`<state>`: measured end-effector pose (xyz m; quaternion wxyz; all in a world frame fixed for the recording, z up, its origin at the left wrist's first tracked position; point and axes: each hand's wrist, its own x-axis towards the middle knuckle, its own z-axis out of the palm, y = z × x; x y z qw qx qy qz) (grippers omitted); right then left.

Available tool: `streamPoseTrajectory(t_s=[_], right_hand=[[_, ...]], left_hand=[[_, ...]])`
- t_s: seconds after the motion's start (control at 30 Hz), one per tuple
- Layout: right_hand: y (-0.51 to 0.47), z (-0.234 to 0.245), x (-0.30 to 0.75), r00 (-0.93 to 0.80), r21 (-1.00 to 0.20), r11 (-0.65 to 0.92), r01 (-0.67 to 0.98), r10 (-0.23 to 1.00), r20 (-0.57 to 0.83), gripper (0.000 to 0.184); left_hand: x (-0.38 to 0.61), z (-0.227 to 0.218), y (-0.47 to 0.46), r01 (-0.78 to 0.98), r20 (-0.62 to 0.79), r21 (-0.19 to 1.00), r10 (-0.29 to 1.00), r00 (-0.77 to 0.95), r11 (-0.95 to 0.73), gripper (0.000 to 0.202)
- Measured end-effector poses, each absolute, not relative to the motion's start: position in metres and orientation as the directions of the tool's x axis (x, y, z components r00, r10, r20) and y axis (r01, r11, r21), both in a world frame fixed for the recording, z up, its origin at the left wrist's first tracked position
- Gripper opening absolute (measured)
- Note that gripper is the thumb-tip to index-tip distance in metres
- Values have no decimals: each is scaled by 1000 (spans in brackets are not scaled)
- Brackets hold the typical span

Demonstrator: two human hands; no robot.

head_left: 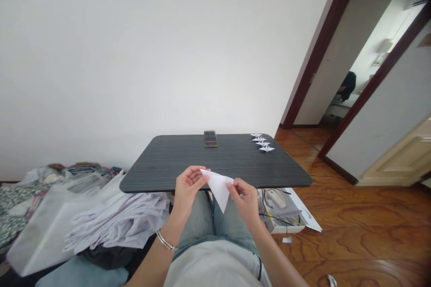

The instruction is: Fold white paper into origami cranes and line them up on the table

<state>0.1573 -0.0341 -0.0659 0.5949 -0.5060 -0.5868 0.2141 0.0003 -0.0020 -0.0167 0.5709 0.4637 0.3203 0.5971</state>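
A white sheet of paper, folded into a triangle with one point hanging down, is held above my lap at the table's near edge. My left hand pinches its upper left corner between thumb and fingers. At the upper right corner, my right hand grips the paper the same way. Several folded white paper cranes stand in a row at the far right of the dark table.
A phone rests near the table's back edge. To the left lie heaped clothes and a clear plastic bag. Under the table's right side is a white box of cables. Behind, a doorway shows a seated person.
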Motion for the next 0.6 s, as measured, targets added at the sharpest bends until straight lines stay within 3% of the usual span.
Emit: streamPoseTrajectory(t_s=[0.6], right_hand=[[-31, -72, 158, 198, -928, 357, 108, 907, 372, 34]], left_hand=[[-2, -19, 0, -406, 120, 912, 987, 108, -67, 19]])
